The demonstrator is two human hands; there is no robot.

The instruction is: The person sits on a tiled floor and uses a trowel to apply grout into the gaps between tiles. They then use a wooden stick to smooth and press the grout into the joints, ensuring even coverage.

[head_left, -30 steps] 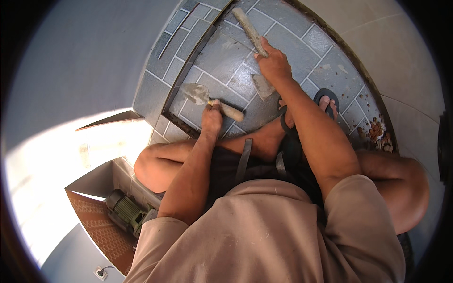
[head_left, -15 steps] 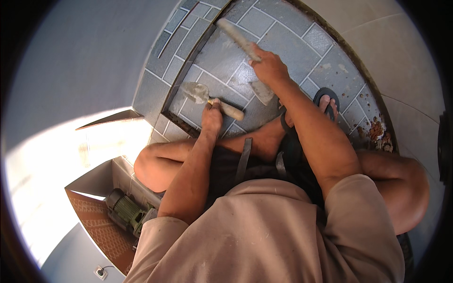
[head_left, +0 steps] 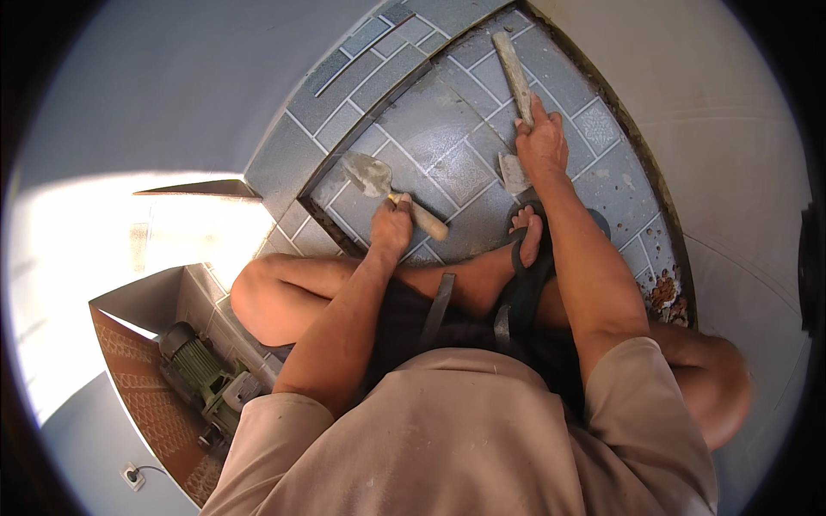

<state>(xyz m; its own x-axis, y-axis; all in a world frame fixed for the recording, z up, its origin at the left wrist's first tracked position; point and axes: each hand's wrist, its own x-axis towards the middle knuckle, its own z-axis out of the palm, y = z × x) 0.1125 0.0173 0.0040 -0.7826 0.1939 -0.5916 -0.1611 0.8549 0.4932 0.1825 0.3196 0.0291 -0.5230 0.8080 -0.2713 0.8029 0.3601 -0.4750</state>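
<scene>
My left hand [head_left: 391, 228] grips a trowel [head_left: 368, 175] near where the blade joins its pale wooden handle. The mortar-smeared blade points away to the left over the grey tiles [head_left: 462, 172], and the handle's end points back to the right. Ahead and to the right, my right hand [head_left: 542, 148] is closed on a long, worn wooden handle [head_left: 511, 69] that reaches away from me. Just beside that hand's lower edge a flat grey blade [head_left: 514, 175] shows above the tiles. My hand hides whether blade and handle are one piece.
A raised dark edge [head_left: 370, 116] runs along the left of the tiles, a rough border [head_left: 632, 129] along the right. Reddish rubble [head_left: 665, 292] lies near my right knee. My sandalled foot [head_left: 529, 236] rests on the tiles. A green motor pump [head_left: 194, 365] stands behind on the left.
My right hand has swung to the right with the wooden handle, which now points more straight ahead. My left hand and trowel have barely moved. The view has shifted slightly.
</scene>
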